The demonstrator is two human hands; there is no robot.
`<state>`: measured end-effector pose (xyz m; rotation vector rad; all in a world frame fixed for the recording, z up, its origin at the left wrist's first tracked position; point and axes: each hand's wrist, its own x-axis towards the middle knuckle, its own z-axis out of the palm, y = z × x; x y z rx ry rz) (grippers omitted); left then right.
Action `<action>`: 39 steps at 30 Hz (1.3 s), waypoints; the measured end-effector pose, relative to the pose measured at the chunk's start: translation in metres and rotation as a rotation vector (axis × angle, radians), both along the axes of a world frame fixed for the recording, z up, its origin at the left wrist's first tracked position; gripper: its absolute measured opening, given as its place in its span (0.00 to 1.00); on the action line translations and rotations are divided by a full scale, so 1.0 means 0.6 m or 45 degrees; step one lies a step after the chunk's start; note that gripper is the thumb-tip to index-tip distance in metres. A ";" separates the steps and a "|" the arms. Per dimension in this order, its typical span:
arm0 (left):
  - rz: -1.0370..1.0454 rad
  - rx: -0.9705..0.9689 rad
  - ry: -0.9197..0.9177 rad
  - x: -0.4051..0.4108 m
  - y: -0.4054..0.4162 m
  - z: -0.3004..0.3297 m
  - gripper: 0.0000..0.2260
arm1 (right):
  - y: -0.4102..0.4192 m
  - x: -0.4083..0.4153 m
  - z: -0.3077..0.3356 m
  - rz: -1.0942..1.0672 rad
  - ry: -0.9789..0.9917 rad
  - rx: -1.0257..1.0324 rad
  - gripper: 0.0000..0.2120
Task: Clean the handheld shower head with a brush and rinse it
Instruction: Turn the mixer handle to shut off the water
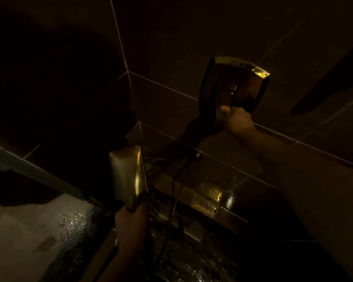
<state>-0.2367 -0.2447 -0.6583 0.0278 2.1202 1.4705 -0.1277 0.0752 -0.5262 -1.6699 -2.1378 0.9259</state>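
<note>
The scene is very dark. My left hand grips the handle of the rectangular chrome shower head, held upright with its back toward me. Thin jets of water spray from its face to the right, toward the tiled wall. Its dark hose runs down from a wall outlet. My right hand holds the lever of the shiny wall-mounted mixer plate, thumb on top. No brush is visible.
Dark tiled walls meet in a corner at upper left. A small metal drain grille sits low on the wall. The floor below is wet and glistening. A paler wet ledge lies at lower left.
</note>
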 end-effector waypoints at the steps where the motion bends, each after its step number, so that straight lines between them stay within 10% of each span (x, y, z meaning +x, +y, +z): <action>1: -0.011 -0.004 0.001 0.000 0.000 -0.003 0.08 | 0.001 0.000 0.000 0.000 -0.006 -0.005 0.15; 39: -0.020 -0.008 -0.065 -0.003 0.010 -0.002 0.06 | 0.019 0.005 -0.027 0.014 -0.010 0.075 0.09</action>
